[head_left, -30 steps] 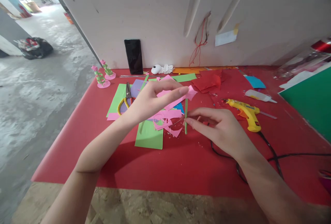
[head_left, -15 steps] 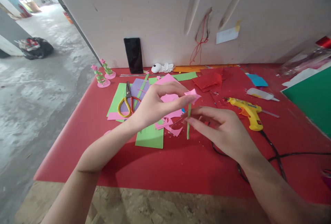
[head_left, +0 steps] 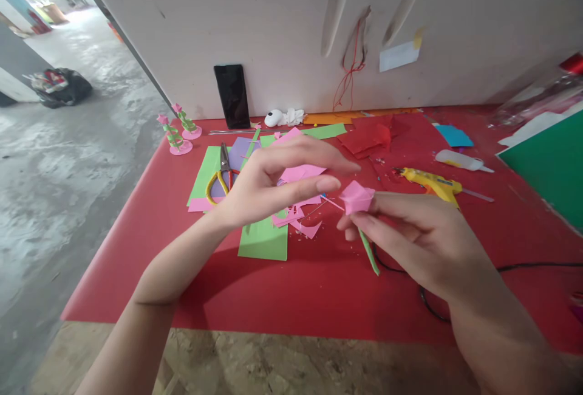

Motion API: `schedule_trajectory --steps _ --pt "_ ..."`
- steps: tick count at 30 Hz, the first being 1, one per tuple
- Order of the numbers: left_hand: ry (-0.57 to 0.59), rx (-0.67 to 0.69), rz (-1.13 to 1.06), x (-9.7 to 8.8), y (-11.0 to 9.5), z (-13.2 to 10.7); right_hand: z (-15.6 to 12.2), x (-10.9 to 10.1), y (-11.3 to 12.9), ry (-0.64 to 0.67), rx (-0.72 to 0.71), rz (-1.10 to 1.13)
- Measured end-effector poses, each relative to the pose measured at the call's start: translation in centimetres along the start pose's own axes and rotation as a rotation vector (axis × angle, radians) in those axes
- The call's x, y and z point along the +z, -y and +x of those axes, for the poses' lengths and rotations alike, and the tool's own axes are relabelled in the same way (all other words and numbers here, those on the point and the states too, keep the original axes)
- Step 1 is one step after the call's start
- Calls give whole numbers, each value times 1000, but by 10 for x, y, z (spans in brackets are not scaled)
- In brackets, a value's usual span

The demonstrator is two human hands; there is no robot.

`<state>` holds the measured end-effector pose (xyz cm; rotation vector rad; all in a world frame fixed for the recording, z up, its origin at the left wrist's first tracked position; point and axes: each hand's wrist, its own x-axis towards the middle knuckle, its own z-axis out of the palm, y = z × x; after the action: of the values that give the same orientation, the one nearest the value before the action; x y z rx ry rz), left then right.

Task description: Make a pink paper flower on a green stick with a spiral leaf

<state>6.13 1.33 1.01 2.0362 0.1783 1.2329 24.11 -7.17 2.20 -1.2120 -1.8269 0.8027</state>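
Between the thumb and fingers of my right hand (head_left: pixel 405 225) is a paper flower (head_left: pixel 357 198), pink at the head, with a green stem slanting down to the right. My left hand (head_left: pixel 282 179) hovers just left of the flower head, thumb and fingers apart, holding nothing. Beneath and behind it lie pink paper scraps (head_left: pixel 296 216), a green paper sheet (head_left: pixel 264 242) and a purple sheet (head_left: pixel 241 151). Scissors (head_left: pixel 223 170) with one yellow and one red handle rest on the sheets, partly hidden by my left hand.
Two finished-looking paper flowers (head_left: pixel 171 135) stand on pink discs at the far left. A phone (head_left: pixel 232 97) leans on the wall. Right are a yellow glue gun (head_left: pixel 430 183) with black cable, a small bottle (head_left: pixel 462 160), red paper (head_left: pixel 367 140) and a green board (head_left: pixel 546 164).
My left hand has let go of the flower head, its fingers now spread. My right hand has moved the flower right and slightly down, gripping it just below the head and tilting it.
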Motion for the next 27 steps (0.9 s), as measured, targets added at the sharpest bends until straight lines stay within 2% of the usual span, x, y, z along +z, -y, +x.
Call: schedule_trajectory --steps 2,9,14,16,20,22,27 --pt "64 20 -39 -1 2 0 -1 0 1 24 -41 -42" --pt "160 -13 -155 1 4 0 -2 2 -3 95 -110 -83" --pt "161 2 -160 -1 7 0 -4 1 -3 130 -130 -78" --pt "144 4 -168 -1 8 0 -4 1 -3 89 -194 -122" --pt "97 -13 -164 1 9 0 -4 2 -2 -126 -429 -386" --pt "74 -13 -164 3 10 0 -5 3 -1 -192 -503 -494" --pt "87 -23 -182 4 8 -1 -8 3 -1 -215 -555 -565"
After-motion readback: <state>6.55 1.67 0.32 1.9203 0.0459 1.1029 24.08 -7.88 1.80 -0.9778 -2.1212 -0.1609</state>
